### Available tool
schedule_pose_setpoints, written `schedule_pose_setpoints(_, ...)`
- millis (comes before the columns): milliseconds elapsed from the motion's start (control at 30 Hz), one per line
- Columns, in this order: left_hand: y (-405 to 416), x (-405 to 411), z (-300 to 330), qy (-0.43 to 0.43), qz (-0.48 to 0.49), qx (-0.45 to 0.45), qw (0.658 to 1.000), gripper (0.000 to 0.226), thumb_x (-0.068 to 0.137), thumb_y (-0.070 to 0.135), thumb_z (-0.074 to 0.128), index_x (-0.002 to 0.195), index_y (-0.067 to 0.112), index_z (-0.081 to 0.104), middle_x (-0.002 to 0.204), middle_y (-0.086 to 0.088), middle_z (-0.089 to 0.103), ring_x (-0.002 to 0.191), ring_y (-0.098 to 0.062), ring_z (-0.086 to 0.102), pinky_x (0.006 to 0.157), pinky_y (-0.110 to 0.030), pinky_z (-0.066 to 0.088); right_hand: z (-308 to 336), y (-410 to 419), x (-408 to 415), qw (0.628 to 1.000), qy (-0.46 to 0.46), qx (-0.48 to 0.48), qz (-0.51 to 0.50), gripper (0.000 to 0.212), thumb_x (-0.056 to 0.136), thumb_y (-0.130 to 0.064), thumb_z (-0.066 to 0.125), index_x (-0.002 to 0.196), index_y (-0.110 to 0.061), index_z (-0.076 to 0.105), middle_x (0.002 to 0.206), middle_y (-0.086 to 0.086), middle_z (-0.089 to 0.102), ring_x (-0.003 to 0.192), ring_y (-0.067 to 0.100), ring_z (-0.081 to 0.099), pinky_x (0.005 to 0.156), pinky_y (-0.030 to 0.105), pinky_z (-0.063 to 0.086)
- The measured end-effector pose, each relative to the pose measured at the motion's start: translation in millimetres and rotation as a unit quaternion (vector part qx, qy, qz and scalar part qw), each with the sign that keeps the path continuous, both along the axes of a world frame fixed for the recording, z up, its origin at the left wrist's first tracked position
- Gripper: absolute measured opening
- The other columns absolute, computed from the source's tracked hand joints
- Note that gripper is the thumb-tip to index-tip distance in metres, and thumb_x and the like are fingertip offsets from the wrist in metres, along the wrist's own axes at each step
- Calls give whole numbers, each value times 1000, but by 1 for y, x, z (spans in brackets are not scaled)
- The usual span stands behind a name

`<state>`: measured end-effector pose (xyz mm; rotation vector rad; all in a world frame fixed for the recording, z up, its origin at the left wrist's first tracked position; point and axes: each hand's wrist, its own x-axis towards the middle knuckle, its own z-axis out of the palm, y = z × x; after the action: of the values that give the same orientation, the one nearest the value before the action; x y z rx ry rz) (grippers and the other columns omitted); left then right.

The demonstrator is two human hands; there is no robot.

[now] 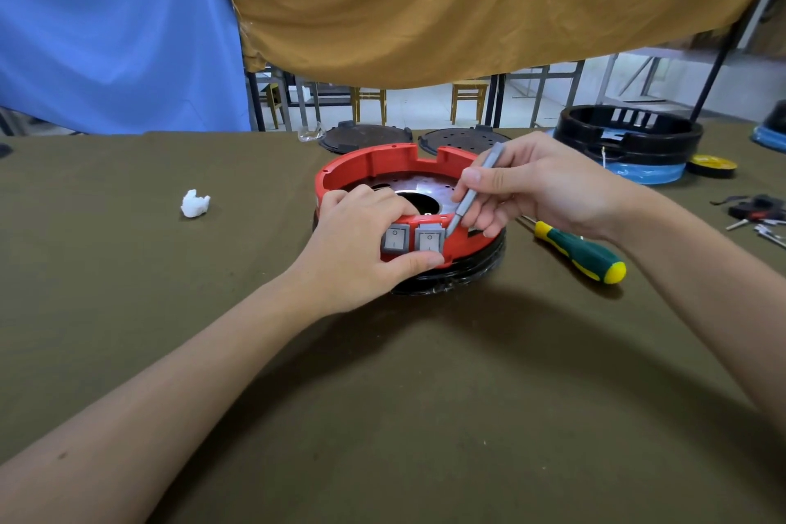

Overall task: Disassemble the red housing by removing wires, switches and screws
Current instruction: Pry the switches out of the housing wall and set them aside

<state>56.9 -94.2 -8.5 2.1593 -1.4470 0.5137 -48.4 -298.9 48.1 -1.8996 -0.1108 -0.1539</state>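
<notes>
A round red housing (pixel 361 166) sits on a black base in the middle of the table. Two grey rocker switches, the left switch (pixel 395 238) and the right switch (pixel 429 240), sit in its near wall. My left hand (pixel 361 242) grips that wall, fingers over the rim and thumb under the switches. My right hand (pixel 540 187) pinches a thin grey tool (pixel 476 187), held like a pen. Its tip touches the right edge of the right switch. Inside the housing a dark metal plate with a round hole shows.
A green and yellow screwdriver (pixel 582 253) lies right of the housing. Two dark round plates (pixel 365 138) lie behind it. A black housing (pixel 629 136) on a blue ring stands at back right, small parts (pixel 757 213) at far right, a crumpled white tissue (pixel 195 203) at left.
</notes>
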Motion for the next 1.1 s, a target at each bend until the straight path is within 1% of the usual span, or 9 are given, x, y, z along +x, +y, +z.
schedule_pose_setpoints(200, 0, 0, 0, 1, 1, 9, 1000, 54, 79, 73, 49, 109, 30, 61, 99, 22, 52, 94, -1, 44, 93, -28, 26, 0, 2, 1, 1000, -2, -11, -13, 30, 87, -26, 63, 91, 3, 71, 74, 16, 72, 60, 20, 67, 57, 24, 57)
schedule_pose_setpoints(267, 1, 0, 0, 5, -1, 9, 1000, 53, 79, 73, 49, 109, 31, 60, 100, 21, 53, 94, -1, 45, 93, -27, 26, 2, 4, 0, 998, -47, -26, -40, 26, 94, -23, 61, 87, 0, 71, 71, 14, 71, 58, 20, 63, 56, 26, 55)
schedule_pose_setpoints(400, 0, 0, 0, 13, 3, 11, 1000, 50, 78, 74, 49, 105, 33, 58, 99, 21, 55, 94, 0, 46, 93, -28, 28, 5, 16, 0, 986, -159, 6, -53, 26, 99, -20, 57, 86, -2, 69, 67, 8, 69, 57, 17, 61, 54, 23, 52)
schedule_pose_setpoints(500, -1, 0, 1, 10, 3, 7, 1000, 47, 79, 75, 48, 101, 34, 55, 97, 20, 54, 92, -2, 46, 93, -30, 30, -1, 32, 3, 980, -178, -81, -42, 25, 101, -20, 56, 91, -1, 68, 71, 6, 69, 61, 16, 64, 58, 24, 54)
schedule_pose_setpoints(600, 0, 1, 0, 11, 2, 6, 1000, 55, 79, 75, 48, 106, 30, 61, 100, 19, 57, 95, -5, 47, 96, -33, 32, -8, 41, 5, 966, -168, -185, -59, 24, 101, -24, 56, 89, -5, 66, 70, -4, 68, 64, 9, 66, 61, 24, 54)
schedule_pose_setpoints(733, -1, 1, 1, 17, 4, 9, 1000, 60, 78, 77, 45, 109, 29, 62, 106, 17, 60, 98, -5, 48, 98, -35, 32, -4, 47, 6, 944, -184, -265, -74, 28, 102, -30, 54, 85, -10, 65, 68, -10, 64, 63, 4, 63, 59, 19, 50)
schedule_pose_setpoints(900, -2, 1, 2, 22, 2, 7, 1000, 62, 77, 78, 46, 116, 33, 62, 112, 19, 61, 99, -3, 47, 94, -31, 29, 5, 59, 21, 931, -145, -323, -85, 39, 103, -34, 50, 84, -5, 65, 63, -9, 58, 58, 2, 54, 56, 17, 41)
schedule_pose_setpoints(1000, -2, 1, 2, 38, -7, -4, 999, 59, 77, 74, 51, 122, 37, 59, 117, 19, 62, 102, -3, 48, 96, -32, 28, 7, 62, 28, 925, -135, -342, -98, 46, 104, -35, 47, 81, 2, 61, 65, -1, 53, 59, 10, 47, 59, 29, 38)
schedule_pose_setpoints(1100, -2, 1, 2, 42, -10, -5, 999, 59, 77, 73, 53, 122, 37, 59, 117, 18, 63, 101, -2, 47, 96, -31, 28, 6, 63, 30, 924, -132, -343, -105, 48, 104, -37, 47, 82, 3, 61, 64, 0, 50, 58, 12, 43, 59, 31, 37)
